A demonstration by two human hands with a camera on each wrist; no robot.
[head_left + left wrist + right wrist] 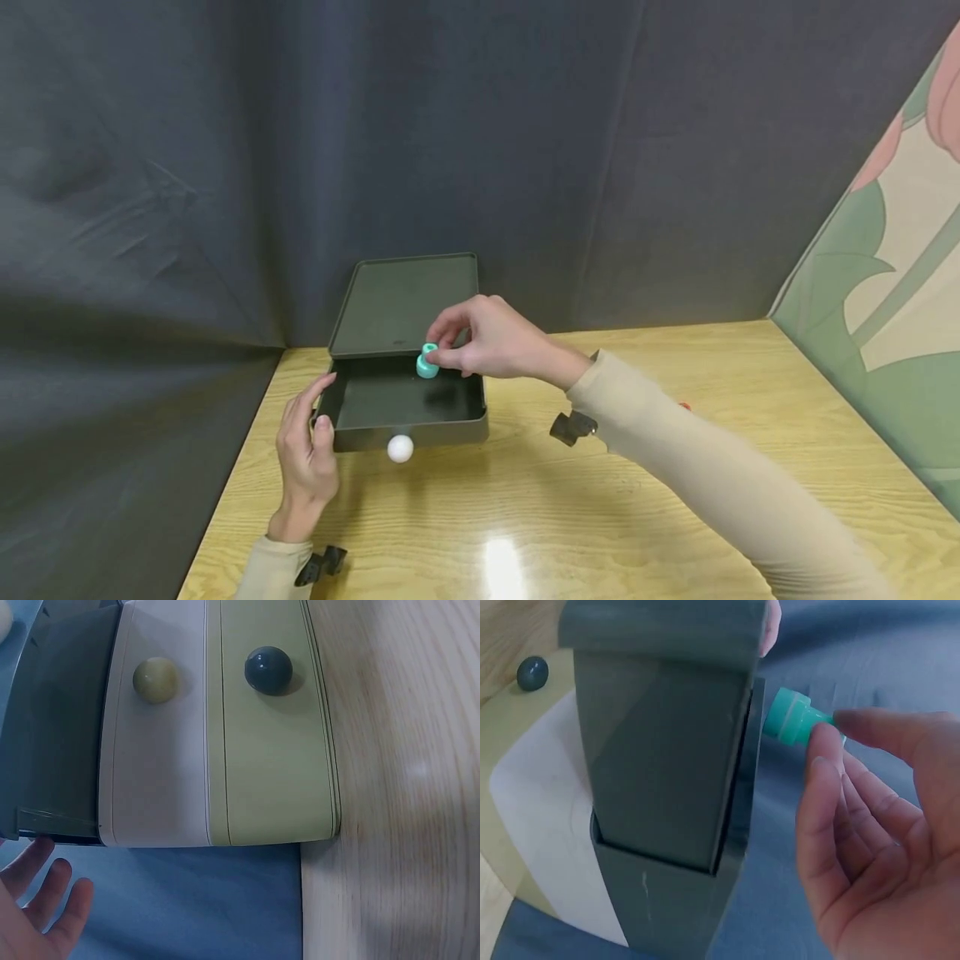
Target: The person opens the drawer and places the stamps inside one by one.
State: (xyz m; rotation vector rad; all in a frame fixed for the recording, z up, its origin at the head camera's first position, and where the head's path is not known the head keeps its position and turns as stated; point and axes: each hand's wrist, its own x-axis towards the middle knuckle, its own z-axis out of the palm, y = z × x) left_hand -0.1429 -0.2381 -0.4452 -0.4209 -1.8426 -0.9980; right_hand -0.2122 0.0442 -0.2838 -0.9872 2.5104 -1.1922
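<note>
Pinching teal piece (427, 367) w/ R fingers (820, 825) over dk-grey top drawer (442, 432).

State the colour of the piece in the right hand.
The piece is turquoise, clearest in the right wrist view.

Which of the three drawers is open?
The dark top drawer with the white knob: it is pulled out, while the pale middle drawer and the yellow-green bottom drawer look closed.

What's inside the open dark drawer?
The drawer floor shows, partly shadowed. The right hand, pinching a teal piece above, hides the back right corner; anything there can't be seen.
</note>
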